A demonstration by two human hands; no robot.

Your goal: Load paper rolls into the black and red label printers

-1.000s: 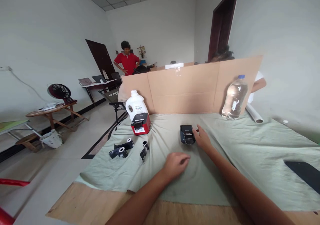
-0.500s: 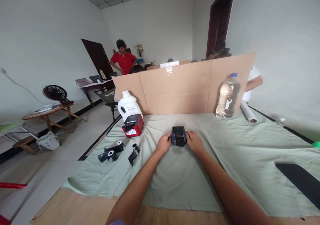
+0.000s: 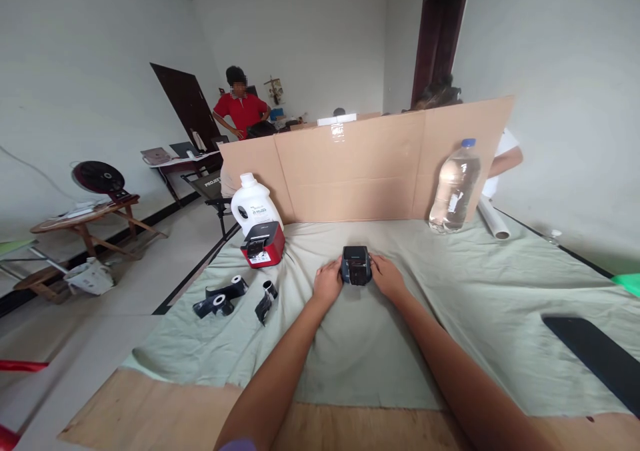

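Black label printer, small and boxy, sits on the pale green cloth near the middle of the table, held between both hands. Left hand cups its left side, fingers curled against the casing; right hand cups its right side likewise, so the unit is clasped from both flanks. Red label printer stands to the left, just in front of a white jug. Three black ribbon rolls lie loose on the cloth, nearer the left edge. Clear water bottle stands upright against the cardboard screen at the far side, a white paper tube beside it. Flat black object lies at the right edge. Person in a red shirt stands beyond the screen.
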